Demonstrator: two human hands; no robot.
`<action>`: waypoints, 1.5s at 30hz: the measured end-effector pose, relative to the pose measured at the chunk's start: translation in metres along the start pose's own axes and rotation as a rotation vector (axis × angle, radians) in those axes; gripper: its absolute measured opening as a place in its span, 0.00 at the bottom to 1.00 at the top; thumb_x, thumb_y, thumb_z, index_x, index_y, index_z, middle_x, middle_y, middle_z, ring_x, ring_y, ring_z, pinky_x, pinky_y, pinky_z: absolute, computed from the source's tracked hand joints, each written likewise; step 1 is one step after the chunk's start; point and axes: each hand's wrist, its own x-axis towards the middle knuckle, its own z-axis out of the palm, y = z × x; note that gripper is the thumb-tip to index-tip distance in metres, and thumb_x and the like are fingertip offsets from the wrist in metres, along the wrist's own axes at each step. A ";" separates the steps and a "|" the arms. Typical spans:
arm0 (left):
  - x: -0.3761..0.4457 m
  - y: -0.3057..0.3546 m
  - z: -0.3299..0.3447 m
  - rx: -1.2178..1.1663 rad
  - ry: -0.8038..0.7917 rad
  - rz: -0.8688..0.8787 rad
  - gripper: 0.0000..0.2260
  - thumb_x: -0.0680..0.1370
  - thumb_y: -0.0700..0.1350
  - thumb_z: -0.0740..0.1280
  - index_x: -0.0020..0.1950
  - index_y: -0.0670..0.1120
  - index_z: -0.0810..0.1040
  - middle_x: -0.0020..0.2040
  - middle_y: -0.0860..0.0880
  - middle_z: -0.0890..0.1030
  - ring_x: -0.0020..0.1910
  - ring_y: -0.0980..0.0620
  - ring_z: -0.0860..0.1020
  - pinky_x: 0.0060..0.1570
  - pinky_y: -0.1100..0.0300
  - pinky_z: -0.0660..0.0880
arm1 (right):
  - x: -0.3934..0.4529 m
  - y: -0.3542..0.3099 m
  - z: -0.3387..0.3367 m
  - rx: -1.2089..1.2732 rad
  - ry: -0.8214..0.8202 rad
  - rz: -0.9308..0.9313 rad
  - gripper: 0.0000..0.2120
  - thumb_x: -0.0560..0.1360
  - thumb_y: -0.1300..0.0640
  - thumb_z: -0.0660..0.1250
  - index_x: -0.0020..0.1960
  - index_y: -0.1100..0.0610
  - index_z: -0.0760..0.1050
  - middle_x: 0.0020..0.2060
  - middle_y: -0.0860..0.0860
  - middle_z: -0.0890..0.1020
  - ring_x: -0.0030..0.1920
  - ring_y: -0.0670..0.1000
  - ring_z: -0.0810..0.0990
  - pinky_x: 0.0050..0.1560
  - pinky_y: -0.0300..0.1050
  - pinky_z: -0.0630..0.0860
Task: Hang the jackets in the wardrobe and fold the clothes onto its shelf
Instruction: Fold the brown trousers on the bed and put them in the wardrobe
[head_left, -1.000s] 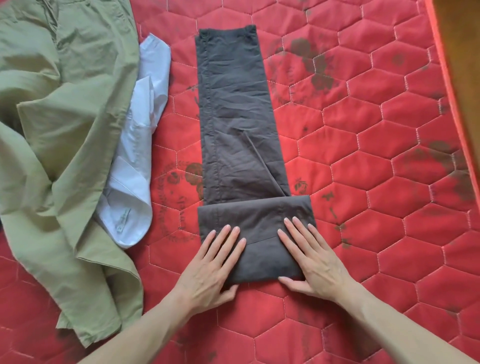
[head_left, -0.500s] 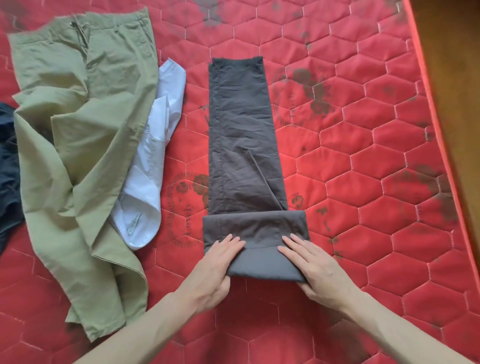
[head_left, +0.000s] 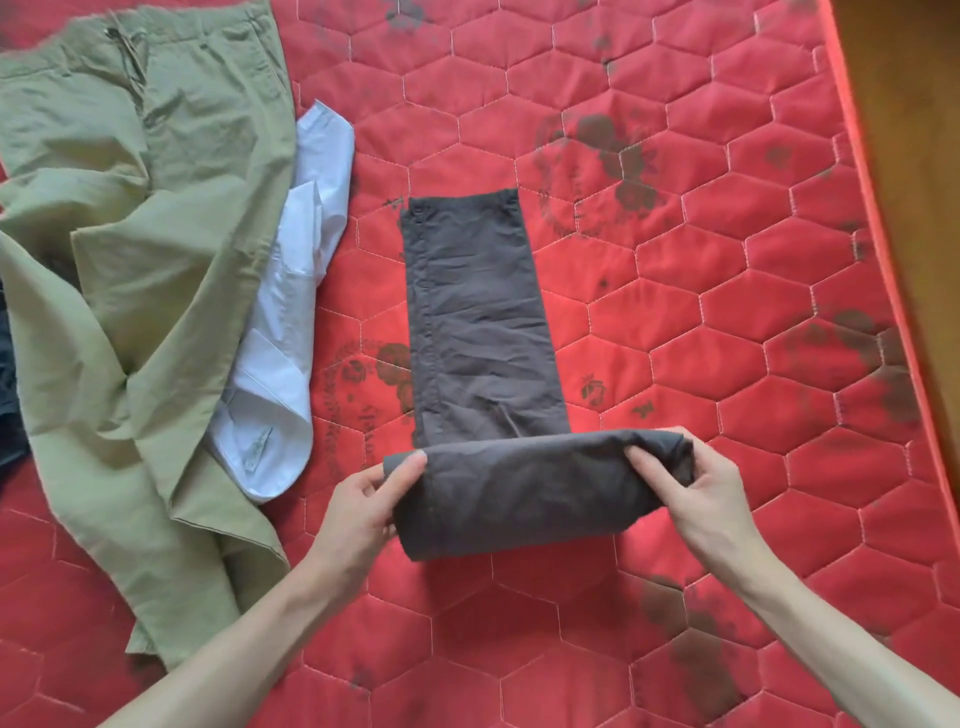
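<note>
Both hands grip the folded end of the brown trousers (head_left: 483, 322), one at each side.

Left hand (head_left: 358, 512) pinches the left edge of the fold, thumb on top and fingers curled beneath; right hand (head_left: 696, 493) clasps the right edge, thumb over the cloth and fingers wrapped round behind it. That thick folded end is lifted a little off the red quilted mat (head_left: 727, 312), while the rest of the trousers lies flat on the mat, stretching away from the person. To the left, a white shirt (head_left: 291, 332) lies crumpled just beside them, partly under green trousers (head_left: 119, 260). A dark garment (head_left: 8, 405) shows at the far left edge. Bare wooden floor (head_left: 919, 156) borders the mat on the right.
</note>
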 end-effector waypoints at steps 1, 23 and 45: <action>0.004 -0.004 0.001 -0.033 0.024 -0.003 0.26 0.67 0.62 0.76 0.54 0.42 0.88 0.52 0.40 0.87 0.50 0.45 0.85 0.52 0.51 0.79 | 0.005 0.003 0.008 0.020 0.035 0.031 0.03 0.81 0.60 0.70 0.49 0.54 0.82 0.41 0.42 0.86 0.43 0.40 0.81 0.47 0.33 0.76; 0.059 -0.056 0.027 1.149 0.554 0.777 0.27 0.84 0.49 0.63 0.81 0.39 0.63 0.80 0.39 0.65 0.81 0.39 0.62 0.80 0.43 0.59 | 0.047 0.063 0.085 -0.963 0.089 -0.513 0.29 0.85 0.47 0.58 0.82 0.60 0.61 0.82 0.57 0.60 0.83 0.58 0.56 0.80 0.60 0.59; 0.052 -0.064 0.005 2.001 -0.228 0.937 0.48 0.67 0.49 0.71 0.84 0.38 0.56 0.84 0.35 0.53 0.82 0.29 0.52 0.76 0.31 0.60 | 0.021 0.074 0.050 -1.163 -0.377 -0.681 0.53 0.70 0.29 0.67 0.84 0.58 0.55 0.84 0.60 0.51 0.84 0.64 0.47 0.79 0.65 0.60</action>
